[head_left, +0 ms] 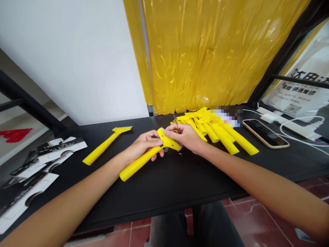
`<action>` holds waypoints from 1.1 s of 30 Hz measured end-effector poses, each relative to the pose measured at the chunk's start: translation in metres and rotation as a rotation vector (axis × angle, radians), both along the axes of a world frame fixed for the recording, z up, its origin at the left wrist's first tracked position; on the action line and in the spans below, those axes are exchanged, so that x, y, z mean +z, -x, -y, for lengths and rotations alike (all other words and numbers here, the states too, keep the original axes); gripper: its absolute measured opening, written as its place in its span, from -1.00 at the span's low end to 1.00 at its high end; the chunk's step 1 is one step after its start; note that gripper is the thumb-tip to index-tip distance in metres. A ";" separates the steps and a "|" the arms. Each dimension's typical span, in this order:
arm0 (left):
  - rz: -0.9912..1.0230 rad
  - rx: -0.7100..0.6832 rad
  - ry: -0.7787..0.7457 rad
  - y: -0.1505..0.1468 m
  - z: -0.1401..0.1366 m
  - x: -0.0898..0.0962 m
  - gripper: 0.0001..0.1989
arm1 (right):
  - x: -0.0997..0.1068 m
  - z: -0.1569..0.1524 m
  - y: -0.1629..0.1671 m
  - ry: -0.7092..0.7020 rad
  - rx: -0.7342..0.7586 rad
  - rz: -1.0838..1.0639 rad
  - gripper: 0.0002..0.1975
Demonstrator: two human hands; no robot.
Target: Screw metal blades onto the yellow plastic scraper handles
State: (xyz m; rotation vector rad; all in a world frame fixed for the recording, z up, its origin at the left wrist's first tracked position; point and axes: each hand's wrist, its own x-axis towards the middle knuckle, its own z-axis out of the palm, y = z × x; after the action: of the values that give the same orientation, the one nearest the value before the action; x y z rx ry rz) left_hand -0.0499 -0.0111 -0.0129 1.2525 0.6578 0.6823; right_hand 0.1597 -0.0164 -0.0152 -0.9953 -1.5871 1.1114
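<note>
My left hand [145, 144] is closed around a yellow scraper [141, 163], where its round handle meets the wide head. The head faces up, with small dark screws on it and a metal blade edge along the far side. My right hand [186, 135] pinches at the head's edge, thumb and fingers against it. Out of its fingers sticks a thin dark metal rod [175, 120], its lower end hidden. Small bits [180, 153] lie on the table just below the head. Another yellow scraper [104, 145] rests to the left, apart from both hands.
Several yellow scrapers [223, 135] are heaped behind my right hand. A phone [266, 133] and a white power strip [290, 123] with cables lie at right. Printed cards [48, 157] are stacked at left on the black table [154, 195]. Yellow plastic sheeting [205, 58] hangs behind.
</note>
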 end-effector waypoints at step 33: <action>-0.060 0.145 -0.117 -0.011 0.011 0.000 -0.66 | -0.004 0.002 0.000 -0.601 -0.133 0.490 -0.89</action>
State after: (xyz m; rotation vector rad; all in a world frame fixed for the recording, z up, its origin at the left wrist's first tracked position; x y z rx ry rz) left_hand -0.0385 -0.0220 -0.0134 1.3457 0.7725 0.8152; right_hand 0.1594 -0.0186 -0.0189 -0.9717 -2.0373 0.2548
